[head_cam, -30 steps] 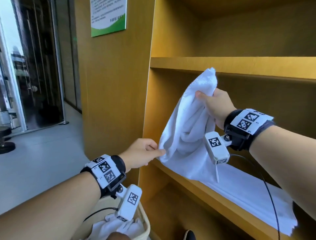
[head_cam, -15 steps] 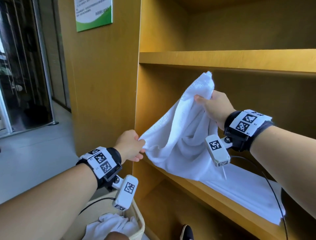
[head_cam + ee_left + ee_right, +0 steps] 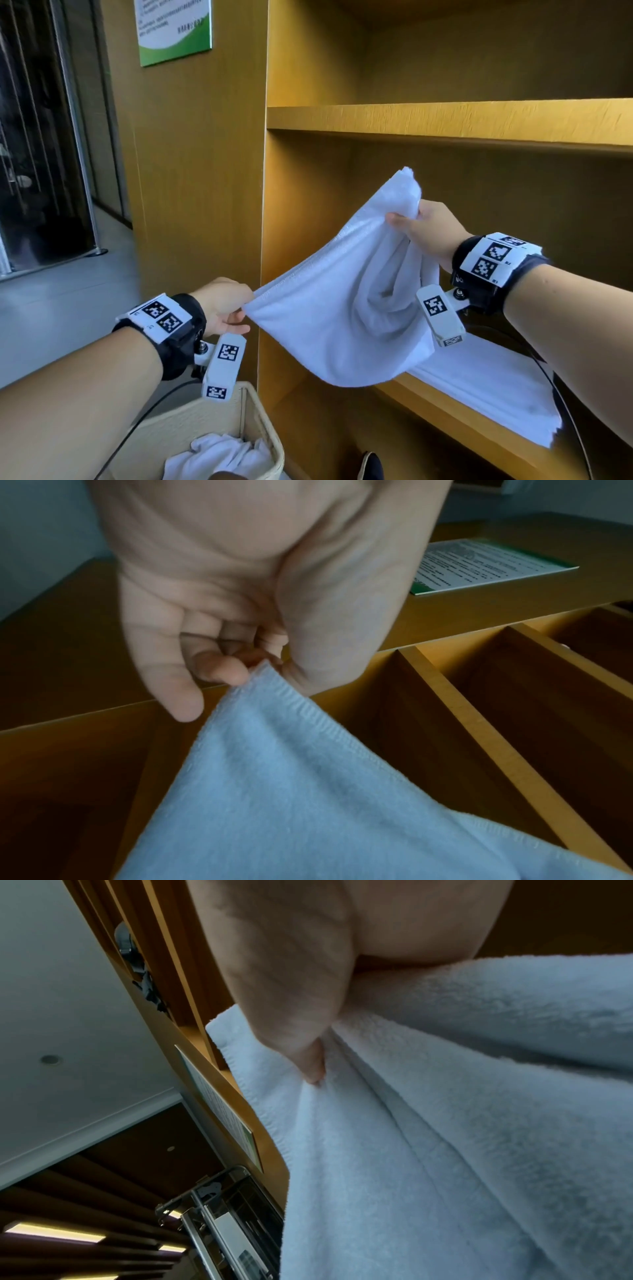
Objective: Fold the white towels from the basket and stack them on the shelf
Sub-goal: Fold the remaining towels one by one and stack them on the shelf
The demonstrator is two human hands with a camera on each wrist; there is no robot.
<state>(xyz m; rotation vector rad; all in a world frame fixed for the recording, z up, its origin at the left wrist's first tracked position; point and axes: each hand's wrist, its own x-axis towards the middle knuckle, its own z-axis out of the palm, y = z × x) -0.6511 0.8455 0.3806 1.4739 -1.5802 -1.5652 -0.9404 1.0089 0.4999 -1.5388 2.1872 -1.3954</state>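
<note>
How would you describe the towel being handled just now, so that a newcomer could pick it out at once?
Start at the yellow wooden shelf unit. In front of its middle compartment a white towel hangs in the air, pinched by the left hand and the right hand. Unlike the folded towels on the board and those in the basket, it is held up, spread between two hands.

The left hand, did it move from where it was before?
Yes. The left hand pulled its corner of the white towel leftward, from in front of the shelf opening to outside the cabinet's front edge.
</note>
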